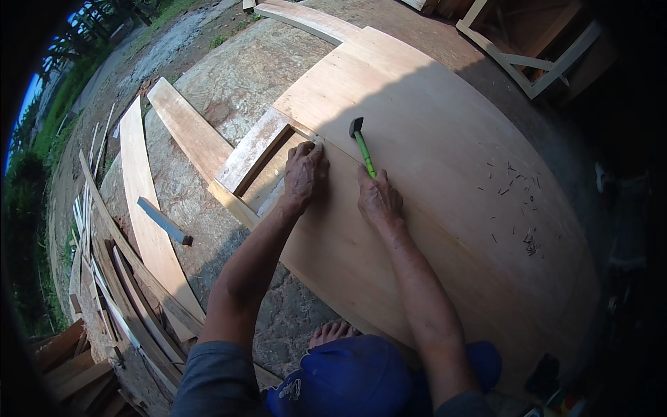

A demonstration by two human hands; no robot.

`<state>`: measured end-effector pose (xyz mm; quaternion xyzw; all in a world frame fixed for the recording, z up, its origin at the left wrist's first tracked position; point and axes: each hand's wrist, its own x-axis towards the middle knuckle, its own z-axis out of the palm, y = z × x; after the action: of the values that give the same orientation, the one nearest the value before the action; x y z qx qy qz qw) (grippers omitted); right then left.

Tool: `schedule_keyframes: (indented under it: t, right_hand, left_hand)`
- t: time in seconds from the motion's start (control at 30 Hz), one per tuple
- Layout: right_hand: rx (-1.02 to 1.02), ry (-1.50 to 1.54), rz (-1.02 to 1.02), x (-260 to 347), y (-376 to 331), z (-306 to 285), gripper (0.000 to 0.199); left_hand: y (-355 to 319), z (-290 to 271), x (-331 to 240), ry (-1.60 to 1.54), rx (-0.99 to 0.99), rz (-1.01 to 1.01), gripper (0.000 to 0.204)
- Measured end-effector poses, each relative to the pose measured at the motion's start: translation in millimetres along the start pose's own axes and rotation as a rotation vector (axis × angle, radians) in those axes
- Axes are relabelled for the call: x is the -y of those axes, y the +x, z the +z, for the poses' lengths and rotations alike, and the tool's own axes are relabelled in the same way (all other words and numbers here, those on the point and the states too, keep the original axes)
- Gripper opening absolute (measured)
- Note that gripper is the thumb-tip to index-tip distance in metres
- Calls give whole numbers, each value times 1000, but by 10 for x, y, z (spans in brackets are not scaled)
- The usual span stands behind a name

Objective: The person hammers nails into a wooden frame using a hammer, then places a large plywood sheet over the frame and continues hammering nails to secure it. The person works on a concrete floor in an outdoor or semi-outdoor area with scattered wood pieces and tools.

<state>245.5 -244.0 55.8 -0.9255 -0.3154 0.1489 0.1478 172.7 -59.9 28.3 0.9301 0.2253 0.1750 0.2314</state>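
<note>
A hammer (365, 154) with a dark head and a bright green handle lies low over the wooden panel (431, 125). My right hand (381, 198) is wrapped round the lower end of its handle. My left hand (306, 174) rests at the inner corner of a rectangular opening, its fingers bent and pinched together against the wood. Whatever is between those fingertips is too small or hidden to make out. Wooden strips (258, 156) frame the opening beside my left wrist. The hammer head is a short way right of my left fingertips.
Loose nails (531, 243) lie scattered on the panel at the right. Long boards (142, 181) and thin strips lie on the ground at the left, with a grey bar (164, 221) across one. A wooden frame (535, 76) stands at the far right. My bare foot (333, 332) is below the panel's edge.
</note>
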Motion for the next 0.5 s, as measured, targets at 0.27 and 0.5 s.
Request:
schedule_keyframes:
  t: [0.27, 0.5]
  right_hand:
    - [71, 25, 26, -65, 32, -79, 48]
    - [105, -2, 10, -27, 85, -90, 48]
  left_hand:
    - [-1262, -1021, 313, 206, 857, 711, 98]
    - [-1094, -764, 598, 126, 724, 875, 102]
